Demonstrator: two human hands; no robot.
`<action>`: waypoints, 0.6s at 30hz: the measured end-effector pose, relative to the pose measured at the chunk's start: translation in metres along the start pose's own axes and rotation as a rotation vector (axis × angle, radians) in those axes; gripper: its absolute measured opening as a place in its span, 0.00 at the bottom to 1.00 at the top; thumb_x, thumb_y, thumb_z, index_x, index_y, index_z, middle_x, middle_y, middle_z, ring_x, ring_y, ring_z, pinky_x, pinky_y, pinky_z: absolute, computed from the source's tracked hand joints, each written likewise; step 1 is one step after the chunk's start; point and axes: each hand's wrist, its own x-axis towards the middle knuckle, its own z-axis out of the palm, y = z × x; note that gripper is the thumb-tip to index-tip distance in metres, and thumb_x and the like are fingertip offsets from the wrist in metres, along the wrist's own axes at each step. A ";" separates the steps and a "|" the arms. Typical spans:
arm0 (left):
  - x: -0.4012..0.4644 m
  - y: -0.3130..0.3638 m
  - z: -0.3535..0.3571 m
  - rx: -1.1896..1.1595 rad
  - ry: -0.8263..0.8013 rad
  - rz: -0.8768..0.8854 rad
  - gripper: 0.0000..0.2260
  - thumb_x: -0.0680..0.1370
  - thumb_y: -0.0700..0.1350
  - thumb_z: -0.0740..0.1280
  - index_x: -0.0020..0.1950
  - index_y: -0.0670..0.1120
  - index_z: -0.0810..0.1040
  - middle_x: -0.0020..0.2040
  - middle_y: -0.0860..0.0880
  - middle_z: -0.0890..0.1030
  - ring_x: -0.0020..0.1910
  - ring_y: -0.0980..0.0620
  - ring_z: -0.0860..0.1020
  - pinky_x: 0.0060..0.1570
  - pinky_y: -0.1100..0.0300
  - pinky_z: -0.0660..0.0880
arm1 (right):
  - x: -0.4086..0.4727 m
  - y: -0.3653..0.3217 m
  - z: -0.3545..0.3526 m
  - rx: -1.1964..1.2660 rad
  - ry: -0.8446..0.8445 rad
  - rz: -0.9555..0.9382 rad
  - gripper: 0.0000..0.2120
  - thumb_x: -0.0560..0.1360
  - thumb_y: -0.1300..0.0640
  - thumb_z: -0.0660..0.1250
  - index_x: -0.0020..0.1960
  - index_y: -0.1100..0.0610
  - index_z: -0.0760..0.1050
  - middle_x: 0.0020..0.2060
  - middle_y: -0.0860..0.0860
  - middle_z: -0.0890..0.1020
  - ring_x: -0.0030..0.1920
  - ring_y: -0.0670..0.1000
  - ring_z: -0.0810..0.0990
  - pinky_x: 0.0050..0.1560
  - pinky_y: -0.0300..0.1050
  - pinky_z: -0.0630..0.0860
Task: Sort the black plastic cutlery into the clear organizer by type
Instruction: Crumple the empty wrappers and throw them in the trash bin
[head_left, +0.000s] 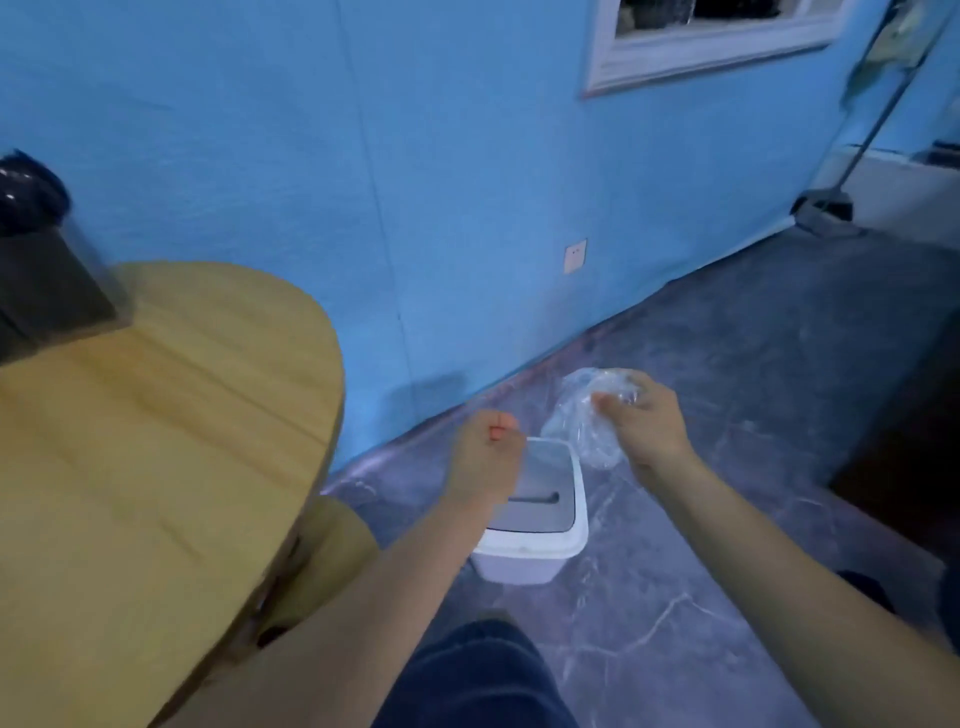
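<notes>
1. Fingers of the right hand are curled around a crumpled clear plastic bag, gripping it just above and to the right of a white bin that stands on the floor.
2. Fingers of the left hand look curled, with a small red mark showing near the knuckles; the hand hangs over the bin's near-left rim, and motion blur hides whether it pinches anything or touches the lid, so I cannot tell its grasp.
3. The bin has a grey lid with a dark slot; the bag hangs beside the lid's far right corner, not yet inside.
4. Judgement: the step in hand appears to be throwing away packaging. To do it well, the lid should be pushed open first, then the bag brought directly over the opening and let go, so it does not catch on the rim.
5. The task's thing, the black cutlery, cannot be made out. A dark blurred shape with a clear edge, well to the left of the bin on a round wooden table, may be the organizer, but this is uncertain.
6. The floor around the bin is grey marble-patterned. Behind the bin rises a blue wall with a small pale socket. Far right of the bin, a broom leans in the corner. A white-framed window sits high above.
7. Only 1 view is given, the head camera.
</notes>
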 end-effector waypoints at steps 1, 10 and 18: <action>0.010 -0.019 0.009 0.065 -0.003 -0.051 0.10 0.74 0.37 0.64 0.36 0.49 0.69 0.32 0.51 0.70 0.30 0.53 0.67 0.29 0.64 0.66 | 0.008 0.019 -0.002 -0.010 -0.001 0.024 0.09 0.73 0.72 0.64 0.49 0.60 0.75 0.40 0.55 0.79 0.42 0.54 0.77 0.49 0.49 0.75; 0.097 -0.162 0.040 0.568 -0.068 -0.177 0.08 0.75 0.32 0.62 0.52 0.33 0.75 0.44 0.45 0.73 0.43 0.51 0.70 0.33 0.69 0.62 | 0.073 0.165 0.022 -0.165 0.004 0.144 0.14 0.74 0.67 0.66 0.54 0.59 0.65 0.47 0.53 0.72 0.45 0.51 0.71 0.42 0.37 0.67; 0.145 -0.230 0.041 0.973 -0.325 -0.052 0.16 0.77 0.39 0.63 0.66 0.41 0.71 0.63 0.44 0.73 0.62 0.46 0.72 0.60 0.60 0.66 | 0.083 0.244 0.056 -0.278 -0.106 0.114 0.12 0.77 0.64 0.62 0.54 0.57 0.60 0.40 0.44 0.68 0.38 0.45 0.70 0.41 0.34 0.62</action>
